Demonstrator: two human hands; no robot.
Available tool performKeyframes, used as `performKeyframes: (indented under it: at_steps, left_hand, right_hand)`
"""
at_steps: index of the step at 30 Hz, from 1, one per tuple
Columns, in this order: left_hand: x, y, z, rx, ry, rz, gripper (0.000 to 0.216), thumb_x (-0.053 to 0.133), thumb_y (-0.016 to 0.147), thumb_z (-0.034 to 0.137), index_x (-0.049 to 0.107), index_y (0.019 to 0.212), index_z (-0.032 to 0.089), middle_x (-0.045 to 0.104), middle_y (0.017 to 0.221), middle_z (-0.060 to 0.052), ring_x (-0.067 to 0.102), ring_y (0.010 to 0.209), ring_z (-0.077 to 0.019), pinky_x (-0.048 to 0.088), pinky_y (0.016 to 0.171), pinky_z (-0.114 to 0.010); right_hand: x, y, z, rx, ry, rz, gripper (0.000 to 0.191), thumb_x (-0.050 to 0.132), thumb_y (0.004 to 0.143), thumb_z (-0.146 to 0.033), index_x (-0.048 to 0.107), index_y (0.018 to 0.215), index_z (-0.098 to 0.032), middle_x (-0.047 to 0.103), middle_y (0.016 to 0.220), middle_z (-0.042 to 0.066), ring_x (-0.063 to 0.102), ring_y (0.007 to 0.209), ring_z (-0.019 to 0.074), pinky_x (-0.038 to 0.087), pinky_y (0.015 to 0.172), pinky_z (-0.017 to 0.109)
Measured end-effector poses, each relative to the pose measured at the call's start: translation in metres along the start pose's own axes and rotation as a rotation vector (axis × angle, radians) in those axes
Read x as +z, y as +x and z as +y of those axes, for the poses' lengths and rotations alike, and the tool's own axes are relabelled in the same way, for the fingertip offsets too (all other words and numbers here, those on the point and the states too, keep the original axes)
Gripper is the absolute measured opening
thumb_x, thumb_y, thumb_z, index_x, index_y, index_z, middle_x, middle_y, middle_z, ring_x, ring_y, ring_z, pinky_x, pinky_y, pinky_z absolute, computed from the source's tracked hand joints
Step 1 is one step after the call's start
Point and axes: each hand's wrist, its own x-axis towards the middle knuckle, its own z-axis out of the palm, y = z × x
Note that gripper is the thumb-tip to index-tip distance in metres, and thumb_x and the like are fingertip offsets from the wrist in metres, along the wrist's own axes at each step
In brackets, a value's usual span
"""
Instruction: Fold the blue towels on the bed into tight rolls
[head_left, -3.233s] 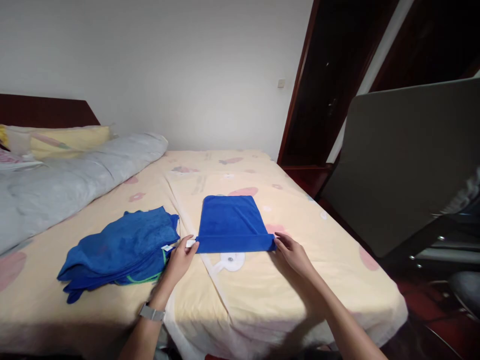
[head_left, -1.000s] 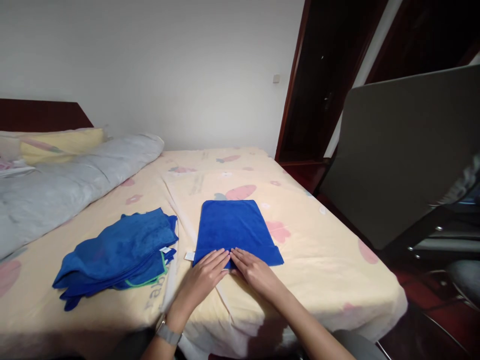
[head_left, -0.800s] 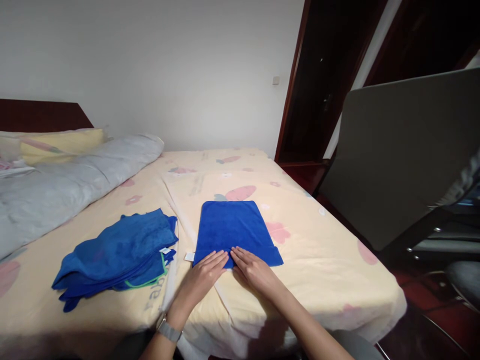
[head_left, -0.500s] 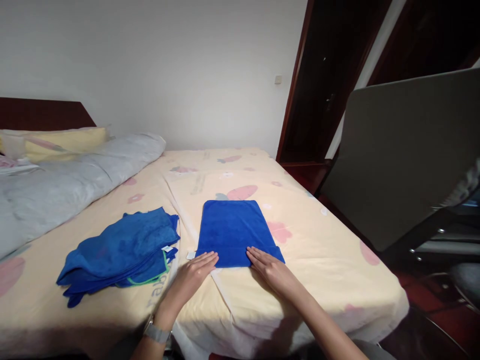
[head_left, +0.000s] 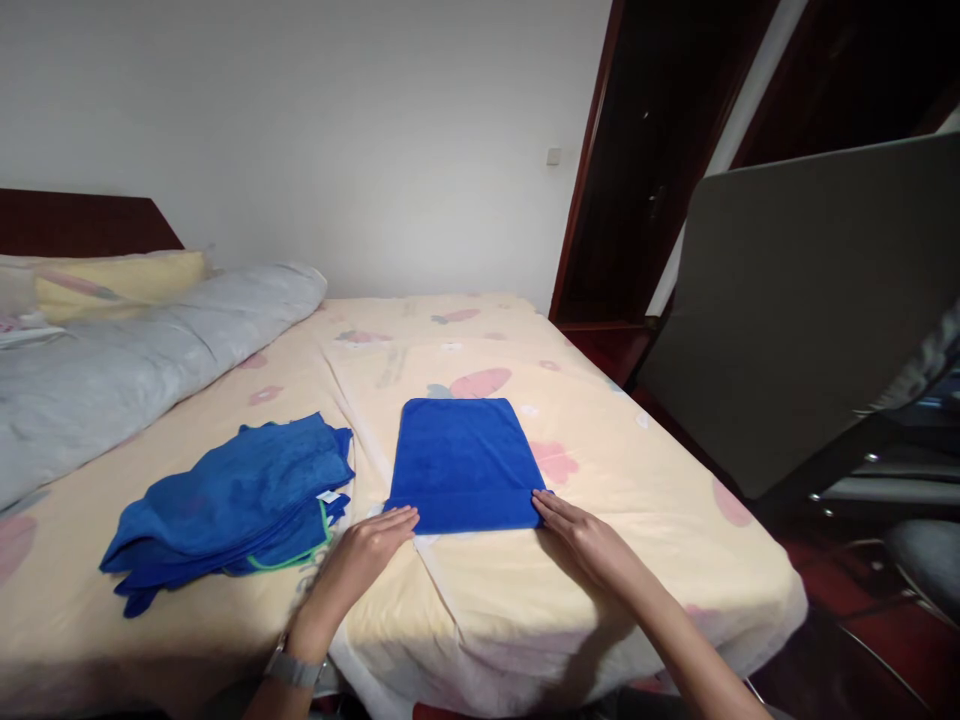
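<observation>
A blue towel (head_left: pixel 469 455) lies flat on the bed, with a narrow strip folded over along its near edge. On the near left corner of that strip rest the flat fingers of my left hand (head_left: pixel 371 545), pointing right. My right hand (head_left: pixel 585 540) lies on the near right corner, its fingers stretched out and close together. Both thumbs are mostly hidden. To the left, beside my left hand, is a loose heap of blue towels (head_left: pixel 232 490); one has a green edge, and a white tag shows.
The bed (head_left: pixel 675 560) has a yellow sheet with pink prints. A grey quilt (head_left: pixel 150 365) and a yellow pillow (head_left: pixel 124 285) lie at the back left. A dark grey panel (head_left: pixel 810 310) stands beyond the bed's right edge, near a dark door (head_left: pixel 637 200).
My right hand has slid right along the folded strip to the towel's corner. My left hand stays at the left corner. The view has shifted slightly.
</observation>
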Motion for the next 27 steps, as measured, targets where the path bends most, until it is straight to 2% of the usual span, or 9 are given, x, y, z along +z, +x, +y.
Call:
performKeyframes:
  at_steps: [3, 7, 11, 14, 17, 20, 24, 27]
  left_hand:
    - [-0.004, -0.001, -0.001, -0.019, 0.019, 0.045, 0.032, 0.057, 0.098, 0.029, 0.07, 0.127, 0.028, 0.071, 0.131, -0.003, 0.067, 0.121, -0.0233, 0.053, 0.11, -0.042]
    - [-0.015, 0.0, -0.003, -0.012, 0.06, 0.152, 0.034, 0.065, 0.094, 0.037, 0.072, 0.126, 0.027, 0.072, 0.13, -0.005, 0.066, 0.123, -0.0253, 0.052, 0.109, -0.041]
    - [-0.017, 0.004, -0.008, -0.019, 0.084, 0.116, 0.035, 0.07, 0.088, 0.031, 0.074, 0.122, 0.028, 0.072, 0.129, -0.005, 0.066, 0.122, -0.027, 0.054, 0.107, -0.042]
    - [-0.01, 0.005, -0.013, -0.06, 0.076, 0.057, 0.042, 0.066, 0.083, 0.02, 0.073, 0.123, 0.029, 0.071, 0.132, -0.003, 0.064, 0.125, -0.0264, 0.052, 0.109, -0.042]
    - [-0.005, 0.006, -0.017, -0.103, 0.034, 0.071, 0.052, 0.058, 0.079, 0.012, 0.072, 0.125, 0.03, 0.071, 0.132, -0.002, 0.065, 0.124, -0.0241, 0.052, 0.11, -0.04]
    - [-0.005, 0.006, -0.017, -0.143, -0.018, 0.09, 0.052, 0.054, 0.077, 0.01, 0.073, 0.122, 0.028, 0.072, 0.13, -0.003, 0.065, 0.123, -0.023, 0.051, 0.11, -0.04]
    - [-0.011, 0.007, -0.015, -0.207, -0.107, 0.102, 0.044, 0.055, 0.079, 0.015, 0.075, 0.116, 0.027, 0.073, 0.128, -0.004, 0.066, 0.121, -0.024, 0.051, 0.109, -0.041]
    - [-0.013, 0.01, -0.017, -0.288, -0.19, 0.117, 0.04, 0.056, 0.082, 0.021, 0.073, 0.117, 0.027, 0.074, 0.124, -0.005, 0.068, 0.118, -0.0246, 0.052, 0.107, -0.039]
  right_hand:
    - [-0.009, 0.007, -0.007, -0.041, -0.035, 0.077, 0.044, 0.049, 0.099, -0.015, 0.059, 0.141, -0.021, 0.058, 0.144, 0.01, 0.057, 0.131, 0.0294, 0.051, 0.111, 0.048]
    - [-0.026, 0.015, -0.02, -0.02, -0.094, 0.222, 0.046, 0.054, 0.098, -0.025, 0.056, 0.144, -0.024, 0.058, 0.145, 0.009, 0.055, 0.133, 0.0307, 0.049, 0.111, 0.051]
    - [-0.025, 0.019, -0.022, -0.03, -0.073, 0.094, 0.053, 0.062, 0.091, -0.027, 0.057, 0.144, -0.02, 0.059, 0.143, 0.011, 0.057, 0.131, 0.033, 0.051, 0.109, 0.051]
    - [-0.014, 0.018, -0.015, 0.004, -0.039, 0.001, 0.058, 0.062, 0.084, -0.018, 0.058, 0.143, -0.017, 0.058, 0.143, 0.013, 0.058, 0.129, 0.0332, 0.051, 0.109, 0.049]
    - [-0.006, 0.014, -0.006, 0.052, -0.003, -0.006, 0.065, 0.053, 0.079, -0.005, 0.058, 0.142, -0.019, 0.059, 0.144, 0.01, 0.06, 0.128, 0.0294, 0.051, 0.11, 0.044]
    - [-0.005, 0.012, -0.001, 0.057, 0.002, 0.01, 0.071, 0.048, 0.075, 0.0, 0.058, 0.142, -0.022, 0.059, 0.144, 0.008, 0.059, 0.129, 0.0281, 0.05, 0.111, 0.044]
    - [-0.009, 0.013, 0.0, 0.103, 0.054, 0.03, 0.062, 0.047, 0.081, -0.005, 0.061, 0.139, -0.023, 0.059, 0.143, 0.009, 0.06, 0.127, 0.0285, 0.051, 0.108, 0.045]
    - [-0.014, 0.018, 0.0, 0.257, 0.202, 0.026, 0.048, 0.049, 0.09, -0.018, 0.063, 0.136, -0.023, 0.065, 0.135, 0.009, 0.064, 0.12, 0.0281, 0.053, 0.102, 0.043]
